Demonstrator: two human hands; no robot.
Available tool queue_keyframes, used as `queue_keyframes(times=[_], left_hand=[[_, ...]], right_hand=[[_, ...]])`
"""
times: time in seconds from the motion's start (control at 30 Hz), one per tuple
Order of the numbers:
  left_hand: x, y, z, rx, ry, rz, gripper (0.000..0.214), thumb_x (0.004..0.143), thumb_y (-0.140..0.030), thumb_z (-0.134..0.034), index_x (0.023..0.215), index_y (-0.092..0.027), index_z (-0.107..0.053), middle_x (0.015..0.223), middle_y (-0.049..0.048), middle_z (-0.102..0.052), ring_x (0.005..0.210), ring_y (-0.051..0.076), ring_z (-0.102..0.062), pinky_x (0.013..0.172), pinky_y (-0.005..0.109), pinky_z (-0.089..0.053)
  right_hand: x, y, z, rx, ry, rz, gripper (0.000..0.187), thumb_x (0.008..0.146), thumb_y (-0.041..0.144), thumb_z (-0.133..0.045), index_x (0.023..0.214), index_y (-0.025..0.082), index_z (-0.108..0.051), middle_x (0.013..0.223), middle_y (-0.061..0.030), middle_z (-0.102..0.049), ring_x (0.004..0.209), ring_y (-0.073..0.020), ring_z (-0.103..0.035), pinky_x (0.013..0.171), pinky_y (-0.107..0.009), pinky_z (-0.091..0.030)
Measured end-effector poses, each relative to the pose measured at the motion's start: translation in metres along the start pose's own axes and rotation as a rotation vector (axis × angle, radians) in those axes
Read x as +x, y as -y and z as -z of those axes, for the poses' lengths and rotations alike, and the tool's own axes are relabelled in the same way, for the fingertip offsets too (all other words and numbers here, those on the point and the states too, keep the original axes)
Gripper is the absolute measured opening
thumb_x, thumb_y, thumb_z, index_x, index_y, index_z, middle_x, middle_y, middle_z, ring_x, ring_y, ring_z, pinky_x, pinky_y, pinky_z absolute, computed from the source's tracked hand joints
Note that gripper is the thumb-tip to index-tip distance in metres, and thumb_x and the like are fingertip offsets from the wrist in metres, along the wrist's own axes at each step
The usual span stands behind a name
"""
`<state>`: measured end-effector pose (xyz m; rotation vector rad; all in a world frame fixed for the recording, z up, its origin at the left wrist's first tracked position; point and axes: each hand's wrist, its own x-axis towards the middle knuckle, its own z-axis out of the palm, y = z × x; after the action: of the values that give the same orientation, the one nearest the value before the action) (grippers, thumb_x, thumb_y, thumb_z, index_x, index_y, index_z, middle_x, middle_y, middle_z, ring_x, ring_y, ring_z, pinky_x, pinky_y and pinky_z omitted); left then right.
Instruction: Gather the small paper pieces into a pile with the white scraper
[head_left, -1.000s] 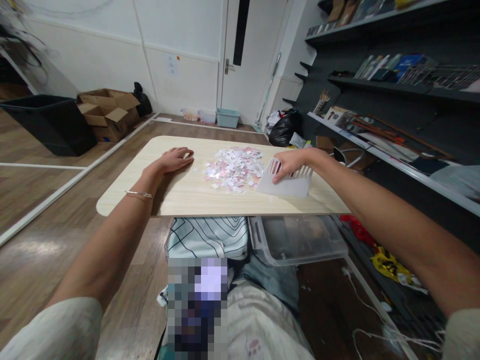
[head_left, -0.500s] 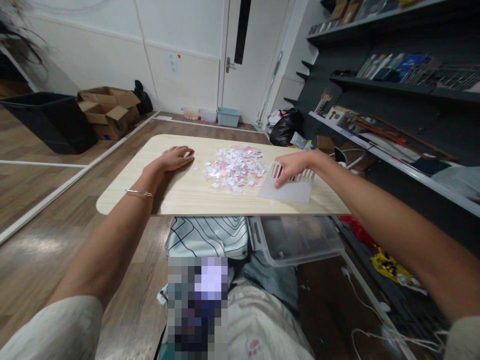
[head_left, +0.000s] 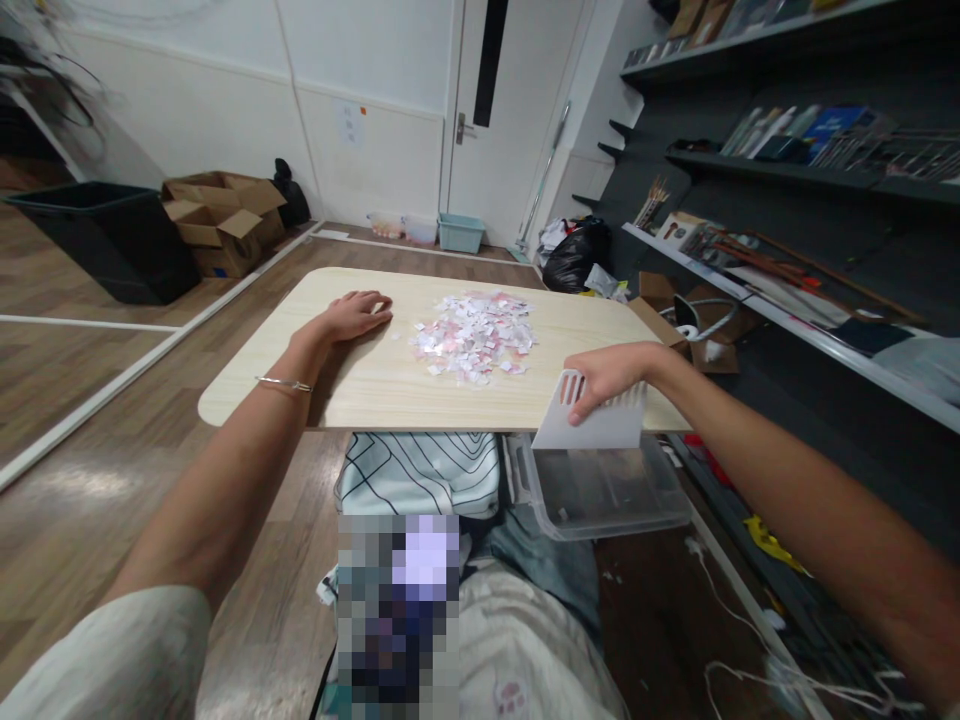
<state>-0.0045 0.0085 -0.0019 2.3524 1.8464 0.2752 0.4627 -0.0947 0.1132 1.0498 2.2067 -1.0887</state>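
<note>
My right hand (head_left: 607, 380) is closed on a white flat scraper (head_left: 589, 428) with slots along its top. The scraper's lower edge reaches past the near edge of the pale wooden table (head_left: 360, 390), over a clear plastic bin (head_left: 607, 500) beneath. A loose pile of small white and pink paper scraps (head_left: 476, 335) lies mid-table, left of the scraper and apart from it. Resting on the table left of the pile, my left hand (head_left: 356, 315) has its fingers stretched out and holds nothing.
Beside the bin, under the table edge, is a pale blue bag with black lines (head_left: 420, 475). Dark shelves (head_left: 795, 230) with stored goods run along the right. A black bin (head_left: 112, 240) and cardboard boxes (head_left: 225, 225) stand at the left.
My right hand has brought the scraper towards me, from the tabletop to over the near edge above the clear bin. My left hand stays in place on the table.
</note>
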Motion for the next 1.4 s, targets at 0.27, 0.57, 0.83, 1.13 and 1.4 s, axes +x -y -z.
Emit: queue_keyframes(times=[0.27,0.57,0.83,1.13,1.4], left_hand=[[0.001,0.003,-0.001,-0.002,-0.02,-0.015,0.072,0.104,-0.064,-0.041,0.161,-0.027,-0.066,0.175,0.0069,-0.059,0.161,0.034,-0.051,0.134,0.047,-0.04],[0.0,0.005,-0.001,-0.033,-0.038,-0.012,0.071,0.104,-0.062,-0.044,0.161,-0.028,-0.066,0.172,0.0067,-0.061,0.161,0.035,-0.051,0.134,0.047,-0.04],[0.003,0.004,0.0,-0.03,-0.002,-0.001,0.075,0.104,-0.066,-0.041,0.163,-0.027,-0.064,0.176,0.0061,-0.057,0.162,0.034,-0.049,0.136,0.044,-0.037],[0.0,0.002,0.002,-0.021,-0.004,-0.015,0.074,0.104,-0.063,-0.041,0.163,-0.026,-0.064,0.174,0.007,-0.06,0.161,0.034,-0.05,0.134,0.046,-0.038],[0.002,0.004,-0.001,-0.014,-0.001,-0.014,0.076,0.104,-0.066,-0.039,0.164,-0.025,-0.062,0.175,0.0074,-0.058,0.163,0.032,-0.048,0.135,0.043,-0.037]], right_hand=[[-0.019,-0.007,-0.028,0.124,-0.044,0.009,0.058,0.071,0.07,-0.09,0.069,0.016,-0.069,0.066,-0.0008,-0.065,0.068,-0.0155,-0.054,0.067,-0.029,-0.044],[-0.02,0.003,-0.094,0.172,0.079,0.074,0.067,0.083,0.07,-0.086,0.113,0.01,-0.088,0.088,-0.0061,-0.081,0.082,-0.0212,-0.069,0.074,-0.028,-0.051],[-0.01,0.0,-0.093,0.204,0.086,0.092,0.065,0.081,0.072,-0.087,0.101,0.011,-0.087,0.076,-0.0018,-0.074,0.074,-0.0173,-0.062,0.07,-0.027,-0.049],[-0.017,-0.001,-0.092,0.195,0.05,0.061,0.061,0.078,0.075,-0.086,0.069,0.017,-0.071,0.064,0.0008,-0.061,0.067,-0.0156,-0.054,0.064,-0.027,-0.044],[-0.021,0.002,-0.089,0.213,-0.035,0.047,0.059,0.08,0.073,-0.083,0.078,0.015,-0.076,0.071,-0.0013,-0.066,0.068,-0.0163,-0.056,0.062,-0.027,-0.044]])
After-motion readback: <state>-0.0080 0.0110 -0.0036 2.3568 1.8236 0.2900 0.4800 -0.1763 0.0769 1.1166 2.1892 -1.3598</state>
